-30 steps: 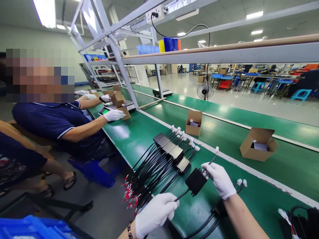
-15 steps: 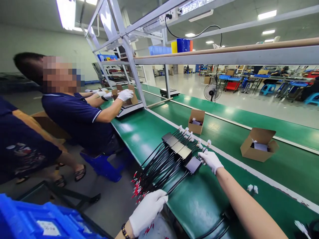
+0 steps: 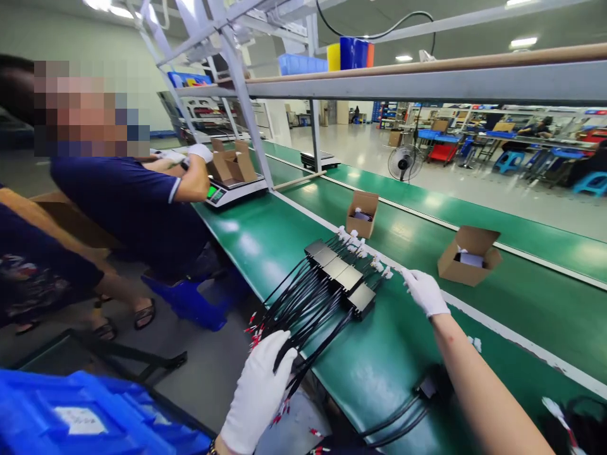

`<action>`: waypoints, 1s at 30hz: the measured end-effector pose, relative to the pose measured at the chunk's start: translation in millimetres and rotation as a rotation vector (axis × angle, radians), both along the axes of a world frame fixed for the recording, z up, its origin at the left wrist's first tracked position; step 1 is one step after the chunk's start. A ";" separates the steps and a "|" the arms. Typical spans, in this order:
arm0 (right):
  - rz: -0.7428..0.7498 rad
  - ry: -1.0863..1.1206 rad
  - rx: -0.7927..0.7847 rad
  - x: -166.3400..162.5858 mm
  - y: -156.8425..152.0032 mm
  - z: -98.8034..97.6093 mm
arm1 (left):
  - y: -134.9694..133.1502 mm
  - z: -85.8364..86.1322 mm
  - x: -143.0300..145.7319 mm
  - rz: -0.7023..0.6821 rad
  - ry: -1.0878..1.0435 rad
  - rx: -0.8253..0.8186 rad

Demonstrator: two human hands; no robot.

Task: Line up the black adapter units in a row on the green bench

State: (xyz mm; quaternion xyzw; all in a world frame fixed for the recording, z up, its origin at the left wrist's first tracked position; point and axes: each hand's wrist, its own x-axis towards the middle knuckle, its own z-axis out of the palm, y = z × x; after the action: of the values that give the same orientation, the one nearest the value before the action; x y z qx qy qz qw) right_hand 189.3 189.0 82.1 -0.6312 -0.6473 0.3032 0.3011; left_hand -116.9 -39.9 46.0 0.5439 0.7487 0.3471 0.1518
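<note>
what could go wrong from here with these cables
The cables hang past the table's edge right by the left hand, so a snag might drag the units along. The white plugs lie bunched together, so lifting one unit could tangle or tug its neighbours.

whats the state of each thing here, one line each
Left hand, thumb and forefinger parted, at the cables
Right hand, fingers extended, any hold unclear
Dark modules, lying in a row, cables attached
Right cardboard box, open, item inside
Left cardboard box, open, item inside
Scale, display lit green, open carton on top
Fan, upright, spinning or not unclear
</note>
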 end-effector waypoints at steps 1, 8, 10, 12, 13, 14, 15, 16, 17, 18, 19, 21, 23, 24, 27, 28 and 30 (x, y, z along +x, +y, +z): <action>-0.034 0.011 0.017 11.5 -9.5 5.6 | -0.2 1.9 10.5 -0.052 -0.049 -0.009; -0.168 0.160 0.022 54.3 -89.7 16.9 | 28.0 -12.5 145.1 -0.693 -0.453 -0.389; -0.186 0.202 0.016 58.2 -107.4 16.8 | 40.2 -24.5 177.2 -0.715 -0.529 -0.512; -0.201 0.242 0.014 61.9 -121.1 16.7 | 51.6 -35.8 197.9 -0.725 -0.600 -0.571; -0.206 0.262 0.014 63.9 -126.4 16.4 | 57.0 -40.7 203.7 -0.733 -0.645 -0.595; -0.209 0.281 0.012 65.9 -130.6 15.7 | 62.3 -44.9 206.8 -0.745 -0.693 -0.625; -0.210 0.300 0.011 67.8 -133.9 14.5 | 67.3 -48.3 207.2 -0.756 -0.753 -0.668; -0.209 0.321 0.009 69.3 -136.3 12.9 | 72.0 -50.8 205.2 -0.768 -0.821 -0.717; -0.205 0.343 0.007 70.5 -137.9 10.9 | 76.2 -52.2 201.2 -0.778 -0.895 -0.765; -0.200 0.367 0.005 71.1 -138.9 8.5 | 79.4 -52.5 195.6 -0.784 -0.972 -0.804; -0.192 0.392 0.004 71.2 -139.6 6.0 | 81.5 -51.4 188.9 -0.783 -1.053 -0.825; -0.173 0.440 0.001 69.4 -140.6 1.0 | 81.5 -44.8 174.5 -0.765 -1.218 -0.807; -0.142 0.478 -0.006 65.8 -141.6 -3.2 | 76.6 -33.3 162.2 -0.735 -1.368 -0.729; -0.119 0.494 -0.017 63.5 -142.2 -4.7 | 73.0 -26.6 157.6 -0.721 -1.432 -0.684; -0.030 0.535 -0.058 55.0 -144.1 -6.4 | 62.0 -7.4 151.5 -0.685 -1.574 -0.571; -0.004 0.553 -0.064 51.4 -145.2 -6.1 | 59.0 -2.6 151.6 -0.676 -1.608 -0.544; 0.060 0.589 -0.062 42.1 -149.2 -4.5 | 54.2 3.9 153.7 -0.667 -1.660 -0.510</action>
State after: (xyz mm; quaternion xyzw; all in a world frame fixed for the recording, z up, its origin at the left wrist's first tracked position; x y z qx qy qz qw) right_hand 231.5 39.7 77.6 -0.5056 -0.5406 0.5019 0.4475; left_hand 36.7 14.3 49.9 0.2586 0.2589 0.3884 0.8457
